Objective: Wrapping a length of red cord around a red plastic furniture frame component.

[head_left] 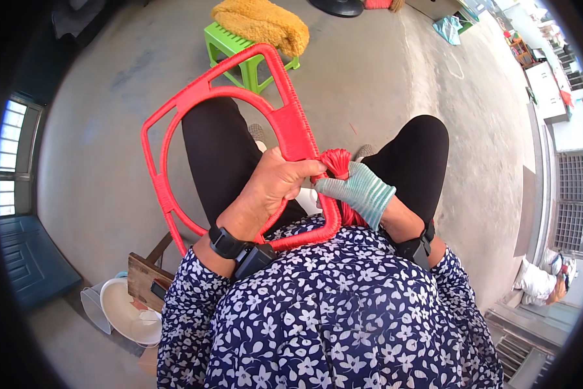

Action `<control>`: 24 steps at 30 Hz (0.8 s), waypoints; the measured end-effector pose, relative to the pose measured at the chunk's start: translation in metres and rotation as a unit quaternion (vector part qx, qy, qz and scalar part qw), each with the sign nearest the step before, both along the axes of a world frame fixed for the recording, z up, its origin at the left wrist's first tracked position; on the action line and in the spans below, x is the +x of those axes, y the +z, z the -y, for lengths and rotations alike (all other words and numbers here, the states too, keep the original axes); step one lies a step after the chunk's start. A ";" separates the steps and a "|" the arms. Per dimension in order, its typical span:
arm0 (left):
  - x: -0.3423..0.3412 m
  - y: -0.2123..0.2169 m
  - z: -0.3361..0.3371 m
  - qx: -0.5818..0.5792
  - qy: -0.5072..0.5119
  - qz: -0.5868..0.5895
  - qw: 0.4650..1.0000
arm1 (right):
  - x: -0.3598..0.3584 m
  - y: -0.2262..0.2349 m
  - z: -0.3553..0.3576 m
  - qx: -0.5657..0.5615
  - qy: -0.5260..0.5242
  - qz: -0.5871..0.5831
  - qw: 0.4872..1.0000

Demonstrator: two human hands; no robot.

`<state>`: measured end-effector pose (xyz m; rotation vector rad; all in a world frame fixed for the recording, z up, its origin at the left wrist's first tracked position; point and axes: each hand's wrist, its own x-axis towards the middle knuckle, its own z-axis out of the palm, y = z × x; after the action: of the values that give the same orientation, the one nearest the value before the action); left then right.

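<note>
Frame, red and wound with cord, leans tilted above your lap, mostly to the left of your middle; its outline is a rounded rectangle with a large ring set inside, and its near edge rests against your patterned shirt. Your bare left hand grasps the frame's right side, the fingers curled around the bar and the thumb pointing right; your right hand, in a pale green striped glove, has its fingers clenched on a bundle of red cord, just beside that same bar; loops of the cord show beyond the fist, and more of it shows on the near side. Each of your wrists carries a dark strapped device; your knees, in black trousers, stand apart on either side. Far from you, a green stool bears a fluffy yellow cloth; at near left sit a wooden board and an off-white basin; a light blue bag lies on the grey floor at far right.
</note>
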<state>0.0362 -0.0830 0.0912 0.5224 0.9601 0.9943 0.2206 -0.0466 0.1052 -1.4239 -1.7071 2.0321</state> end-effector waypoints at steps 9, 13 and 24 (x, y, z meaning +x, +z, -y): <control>-0.004 -0.005 0.014 0.038 0.087 0.137 0.986 | 0.009 0.010 -0.013 -0.080 -0.057 -0.091 0.991; -0.004 -0.014 0.016 0.028 0.115 0.100 0.988 | -0.006 0.016 -0.030 0.026 -0.137 -0.062 0.988; -0.005 -0.014 0.018 0.035 0.076 0.125 0.989 | -0.011 0.013 -0.039 -0.028 -0.055 -0.027 0.998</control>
<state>0.0309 -0.1006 0.0771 0.3761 0.7511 1.2044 0.2094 -0.0079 0.1186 -1.4312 -1.5263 2.0544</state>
